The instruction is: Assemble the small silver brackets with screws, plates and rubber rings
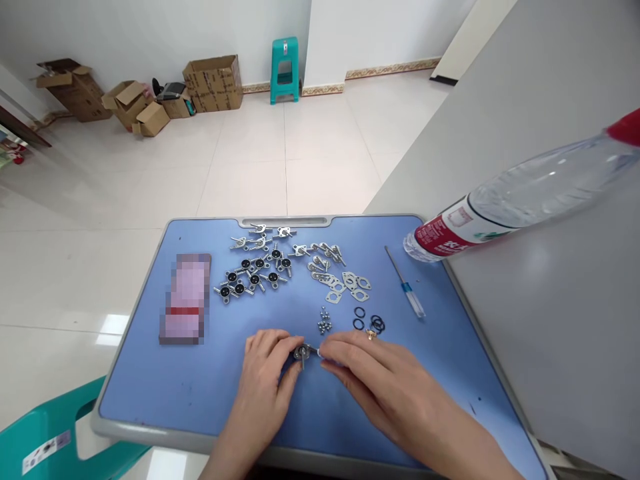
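A small metal fitting with a flange and thin pipe stubs [303, 353] is held just above the near middle of the blue table [200, 380]. My left hand [267, 377] pinches it from the left between thumb and fingers. From the right, my right hand [380, 380] has its thumb and fingertips closed at the fitting's side stub; my fingers partly hide that end. Just beyond my hands lie several small screws [325, 325] and several black O-rings [377, 325]. Flat metal gaskets [360, 294] are spread farther back.
Similar fittings, several with black discs [255, 280], lie at the back left, with plain ones [285, 233] behind. A screwdriver [407, 288] lies right, near a water bottle [450, 230]. A blurred flat object [186, 297] is left. Green stools [285, 70] and cardboard boxes [214, 83] stand around.
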A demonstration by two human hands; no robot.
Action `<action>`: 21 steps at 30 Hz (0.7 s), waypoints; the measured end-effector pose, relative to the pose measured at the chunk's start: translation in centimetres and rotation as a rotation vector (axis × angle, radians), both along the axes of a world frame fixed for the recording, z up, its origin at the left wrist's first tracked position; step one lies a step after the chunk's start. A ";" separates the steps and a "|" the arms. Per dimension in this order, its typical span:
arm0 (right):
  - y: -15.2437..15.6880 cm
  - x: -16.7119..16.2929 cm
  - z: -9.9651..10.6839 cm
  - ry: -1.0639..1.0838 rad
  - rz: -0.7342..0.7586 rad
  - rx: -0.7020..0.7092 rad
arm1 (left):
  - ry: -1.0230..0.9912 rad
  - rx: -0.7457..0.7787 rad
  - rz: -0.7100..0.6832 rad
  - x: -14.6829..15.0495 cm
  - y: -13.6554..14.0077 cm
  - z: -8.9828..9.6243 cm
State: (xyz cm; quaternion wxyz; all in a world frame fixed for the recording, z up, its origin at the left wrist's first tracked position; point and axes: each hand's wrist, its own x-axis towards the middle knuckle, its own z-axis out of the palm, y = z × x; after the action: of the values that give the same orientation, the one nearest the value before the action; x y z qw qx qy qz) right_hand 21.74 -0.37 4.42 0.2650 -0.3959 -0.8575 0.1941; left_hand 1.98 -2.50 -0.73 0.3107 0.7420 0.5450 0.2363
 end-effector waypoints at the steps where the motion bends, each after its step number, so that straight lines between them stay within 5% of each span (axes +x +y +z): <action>1: 0.0 0.0 0.0 -0.001 -0.001 -0.006 | 0.005 -0.005 -0.003 0.0 0.1 -0.1; 21: -0.1 1.2 0.8 -0.030 -0.019 -0.057 | -0.001 -0.070 -0.032 0.2 1.1 0.9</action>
State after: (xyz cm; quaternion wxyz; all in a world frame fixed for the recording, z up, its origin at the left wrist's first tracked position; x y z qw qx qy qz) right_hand 22.91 -0.45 5.20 0.2424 -0.4141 -0.8519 0.2099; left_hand 2.15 -1.37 0.18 0.3406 0.7391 0.5409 0.2126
